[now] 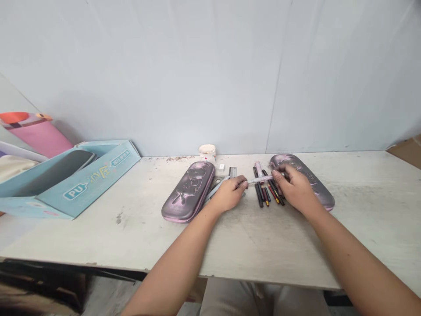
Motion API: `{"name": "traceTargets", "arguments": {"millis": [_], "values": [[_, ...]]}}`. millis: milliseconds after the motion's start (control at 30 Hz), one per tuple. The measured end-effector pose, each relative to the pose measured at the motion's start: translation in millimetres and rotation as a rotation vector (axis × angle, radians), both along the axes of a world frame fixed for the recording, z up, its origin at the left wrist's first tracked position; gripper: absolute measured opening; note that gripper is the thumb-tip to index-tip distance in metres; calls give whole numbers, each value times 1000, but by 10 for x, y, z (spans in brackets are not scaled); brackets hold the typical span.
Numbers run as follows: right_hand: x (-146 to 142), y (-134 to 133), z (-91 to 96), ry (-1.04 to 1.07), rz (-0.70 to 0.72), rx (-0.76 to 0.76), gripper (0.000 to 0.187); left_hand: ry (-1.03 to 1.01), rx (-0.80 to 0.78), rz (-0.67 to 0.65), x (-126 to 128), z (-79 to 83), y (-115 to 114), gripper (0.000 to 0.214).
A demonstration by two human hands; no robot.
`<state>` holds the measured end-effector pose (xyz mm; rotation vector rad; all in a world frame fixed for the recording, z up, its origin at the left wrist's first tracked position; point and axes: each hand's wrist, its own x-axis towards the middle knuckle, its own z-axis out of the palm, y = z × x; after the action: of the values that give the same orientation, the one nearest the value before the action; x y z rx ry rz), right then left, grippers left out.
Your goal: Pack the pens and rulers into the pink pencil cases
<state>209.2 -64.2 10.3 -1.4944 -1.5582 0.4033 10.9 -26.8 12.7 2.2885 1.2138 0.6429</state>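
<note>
"Nearest item?"
"Bare forearms (179, 259), one pair, cut off at the view's edge."
"Held stock?"
"One pale slim pen (259, 179), above the dark pens (258, 195); left hand (230, 193) and right hand (292, 186) each pinch an end, thumb against fingers."
"Handling?"
"Probably light, stiff, smooth; best gripped mid-barrel."
"Obscured?"
"Both tips, under fingers; capped or not, cannot be told."

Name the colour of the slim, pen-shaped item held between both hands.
The slim, pen-shaped item is pale, pinkish white, as the head view shows.
</note>
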Motion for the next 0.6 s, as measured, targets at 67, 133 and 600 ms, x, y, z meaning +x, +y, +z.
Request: {"name": "traceTargets", "arguments": {"millis": [67,133,600], "values": [[17,6,7,-32,3,41,24,18,-13,40,-21,-23,35,32],[31,25,-16,-111,-7,108,21,74,9,93,-51,-46,69,36],[-43,30,-80,-271,113,261,19,31,35,84,-44,-82,98,32]]}}
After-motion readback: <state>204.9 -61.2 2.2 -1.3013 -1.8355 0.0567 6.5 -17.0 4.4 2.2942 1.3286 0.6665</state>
